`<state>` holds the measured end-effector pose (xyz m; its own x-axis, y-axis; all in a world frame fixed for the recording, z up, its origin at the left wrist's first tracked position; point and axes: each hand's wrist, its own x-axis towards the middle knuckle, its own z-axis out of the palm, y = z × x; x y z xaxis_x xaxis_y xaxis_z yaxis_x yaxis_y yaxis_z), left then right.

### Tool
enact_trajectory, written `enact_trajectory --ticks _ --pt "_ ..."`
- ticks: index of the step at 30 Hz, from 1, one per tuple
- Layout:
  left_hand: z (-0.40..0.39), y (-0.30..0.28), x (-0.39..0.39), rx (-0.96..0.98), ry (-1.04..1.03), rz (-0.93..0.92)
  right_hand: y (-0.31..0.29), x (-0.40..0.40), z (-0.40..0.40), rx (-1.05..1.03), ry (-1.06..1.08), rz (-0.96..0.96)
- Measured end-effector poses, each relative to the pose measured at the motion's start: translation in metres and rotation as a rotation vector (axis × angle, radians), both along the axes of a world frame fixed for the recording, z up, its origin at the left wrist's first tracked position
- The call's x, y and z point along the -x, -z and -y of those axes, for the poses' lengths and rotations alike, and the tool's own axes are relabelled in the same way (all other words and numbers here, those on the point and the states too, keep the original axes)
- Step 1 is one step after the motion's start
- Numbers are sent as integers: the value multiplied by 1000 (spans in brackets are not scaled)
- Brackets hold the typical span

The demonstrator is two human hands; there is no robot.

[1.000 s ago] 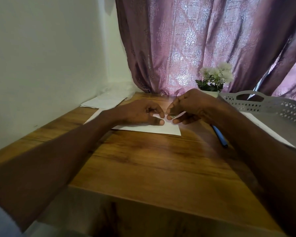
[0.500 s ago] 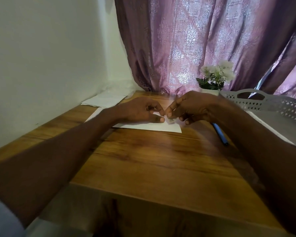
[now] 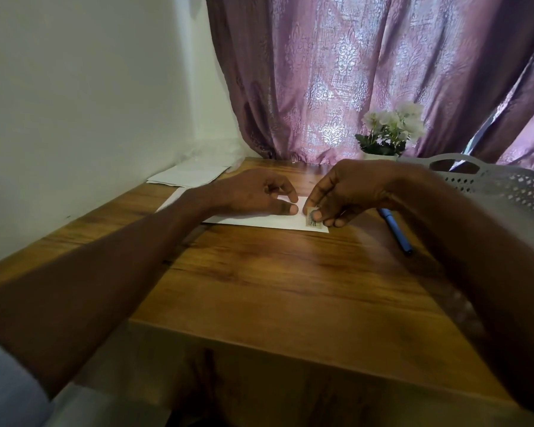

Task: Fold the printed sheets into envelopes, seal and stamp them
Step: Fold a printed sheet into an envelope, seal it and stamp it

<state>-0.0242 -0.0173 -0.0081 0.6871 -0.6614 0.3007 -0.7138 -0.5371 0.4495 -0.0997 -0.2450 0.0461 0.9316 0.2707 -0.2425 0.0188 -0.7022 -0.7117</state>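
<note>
From the head view, a white envelope (image 3: 259,221) lies flat on the wooden table (image 3: 275,288). The left hand (image 3: 253,195) rests on it, fingers curled; the right hand (image 3: 346,192) pinches a stamp (image 3: 313,222) at its right corner. A blue pen (image 3: 396,231) lies just right, a perforated tray (image 3: 506,186) beyond, loose papers (image 3: 188,177) by the wall.

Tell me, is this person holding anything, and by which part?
The right hand pinches a small stamp by its upper part, over the near right corner of the envelope. The left hand presses on the envelope.
</note>
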Motion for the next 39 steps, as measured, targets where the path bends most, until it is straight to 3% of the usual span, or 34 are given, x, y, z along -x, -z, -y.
enact_trajectory --ticks 39 --pt "10 -3 12 -4 -38 19 -3 16 -20 273 41 58"
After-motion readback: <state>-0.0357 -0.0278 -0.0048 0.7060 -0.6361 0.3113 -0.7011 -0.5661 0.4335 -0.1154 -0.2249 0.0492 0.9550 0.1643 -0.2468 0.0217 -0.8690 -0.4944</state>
